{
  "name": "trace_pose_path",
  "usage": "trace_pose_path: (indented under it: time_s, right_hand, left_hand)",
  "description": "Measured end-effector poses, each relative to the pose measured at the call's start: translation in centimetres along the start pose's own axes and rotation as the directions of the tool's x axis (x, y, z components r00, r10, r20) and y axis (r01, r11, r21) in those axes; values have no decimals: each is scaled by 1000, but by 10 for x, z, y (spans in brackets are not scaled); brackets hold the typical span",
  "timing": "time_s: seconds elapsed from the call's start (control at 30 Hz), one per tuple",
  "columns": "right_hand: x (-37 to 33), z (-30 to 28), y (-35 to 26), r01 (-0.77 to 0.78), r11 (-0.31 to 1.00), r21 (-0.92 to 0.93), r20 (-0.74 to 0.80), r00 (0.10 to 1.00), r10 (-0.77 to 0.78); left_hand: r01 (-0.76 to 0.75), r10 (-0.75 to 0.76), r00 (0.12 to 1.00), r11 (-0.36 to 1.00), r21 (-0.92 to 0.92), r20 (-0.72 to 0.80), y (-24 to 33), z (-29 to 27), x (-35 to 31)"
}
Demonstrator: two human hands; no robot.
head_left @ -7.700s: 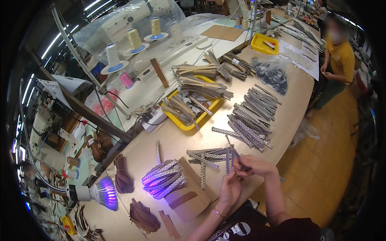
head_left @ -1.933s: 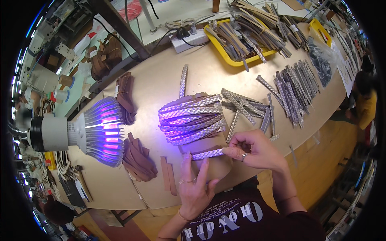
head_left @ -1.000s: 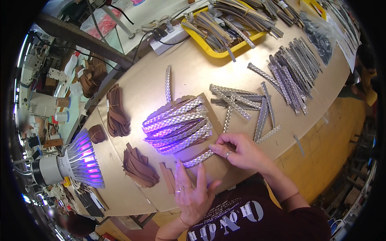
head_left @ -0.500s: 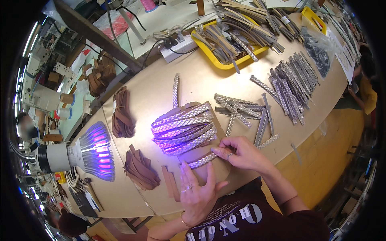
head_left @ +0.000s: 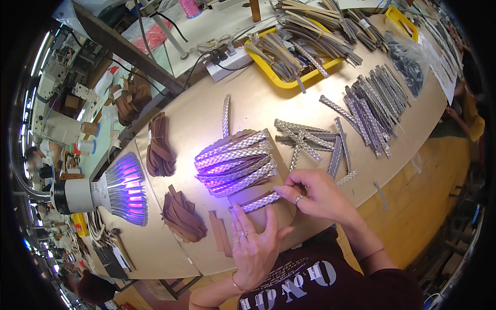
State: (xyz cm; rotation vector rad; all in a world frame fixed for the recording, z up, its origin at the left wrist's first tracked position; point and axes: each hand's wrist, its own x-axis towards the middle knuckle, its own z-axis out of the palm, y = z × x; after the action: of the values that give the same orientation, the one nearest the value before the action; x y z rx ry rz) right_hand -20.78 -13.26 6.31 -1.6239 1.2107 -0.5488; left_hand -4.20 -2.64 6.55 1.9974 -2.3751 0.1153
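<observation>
While the L hand lies palm-down w/ fingers spread, gripping nothing, two fingertips at the near edge of a braided strip (pressure: can't tell), the R hand pinches that strip's R end btwn thumb & forefinger. Strip sits on cdbd, long axis approx 8 to 2 o'c; it's at 12 from the L palm, 9 from the R. R hand has the 2 o'c end; L is nearer the 8 o'c end.

Dirs below are from the strip. Two flat brown strips at 8, near the L hand. Pile of braids at 11, just beyond, overlying the same cdbd, its lengths roughly parallel w/ the held one. Fanned brown bundle at 9; lamp farther out the same way, purple light reaching the pile. Tied brown bundle at 10. Loose braids crisscross at 1; neater row of braids past them, btwn 1 & 2. Far edge of bench: yellow tray of strips at 12, white power strip just L of it. Co-worker in yellow at 2, farthest off.
</observation>
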Motion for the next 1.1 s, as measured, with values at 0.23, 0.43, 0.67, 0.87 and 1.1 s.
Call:
trace_pose_path:
  time_s: [0.23,0.43,0.67,0.87,1.1]
  right_hand:
    - [2,19,26,-56,985,164,18,998,54]
    - [2,27,35,-95,965,245,41,995,88]
    - [2,30,30,-76,973,217,11,997,75]
    - [-1,25,16,-168,986,19,28,985,168]
    - [-2,32,14,-88,996,25,-38,995,88]
  left_hand:
    - [10,-10,1000,1000,-15,20,0,0,-1]
    - [6,-6,1000,1000,-20,11,-1,1,-1]
    - [2,-2,1000,1000,-30,19,-1,0,-1]
    - [29,-27,998,999,-30,51,0,-1,-3]
    - [35,-33,999,990,-137,10,-4,-2,-4]
